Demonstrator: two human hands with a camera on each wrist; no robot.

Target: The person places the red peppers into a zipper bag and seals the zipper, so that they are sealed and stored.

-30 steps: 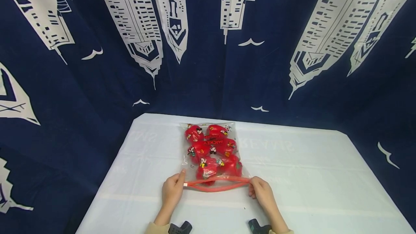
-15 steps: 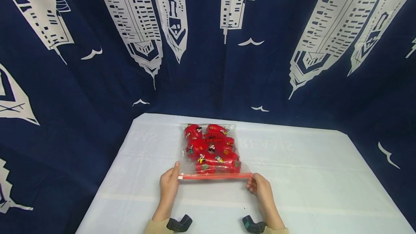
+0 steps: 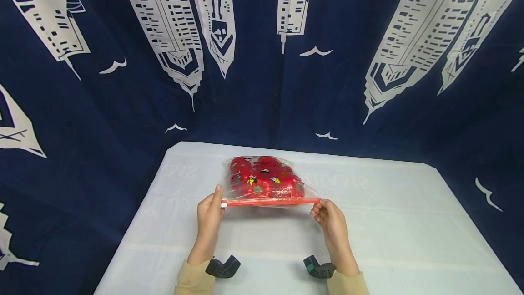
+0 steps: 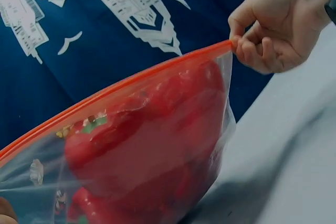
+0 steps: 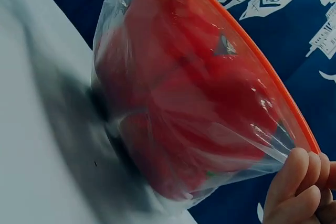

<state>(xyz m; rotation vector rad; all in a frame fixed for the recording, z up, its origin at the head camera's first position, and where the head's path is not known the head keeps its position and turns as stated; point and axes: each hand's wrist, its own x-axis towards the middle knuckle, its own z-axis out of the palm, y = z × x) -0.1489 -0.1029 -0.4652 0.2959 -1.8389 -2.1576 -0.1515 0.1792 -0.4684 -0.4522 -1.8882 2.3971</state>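
A clear zip bag [image 3: 266, 179] printed with small cartoon figures holds several rounded red things [image 4: 147, 145] with green bits; their exact kind is unclear through the plastic. Its orange-red zip edge [image 3: 270, 202] is stretched straight between both hands, toward the person. My left hand [image 3: 209, 217] grips the zip's left end beside a white slider [image 3: 224, 205], thumb up. At the opposite end, my right hand [image 3: 332, 222] pinches the corner between thumb and fingers. The wrist views show the near side raised, the bag bulging below the zip; the slider is hidden there.
A white-covered table [image 3: 389, 222] extends on both sides of the bag. Behind it hangs a dark blue curtain [image 3: 254, 104] printed with white buildings and birds. Dark wrist devices [image 3: 223, 267] sit at both sleeves.
The gap along the zip edge has been pulled straight, its two strips now together. Both hands have raised the near side of the bag and moved away from the person, tilting it.
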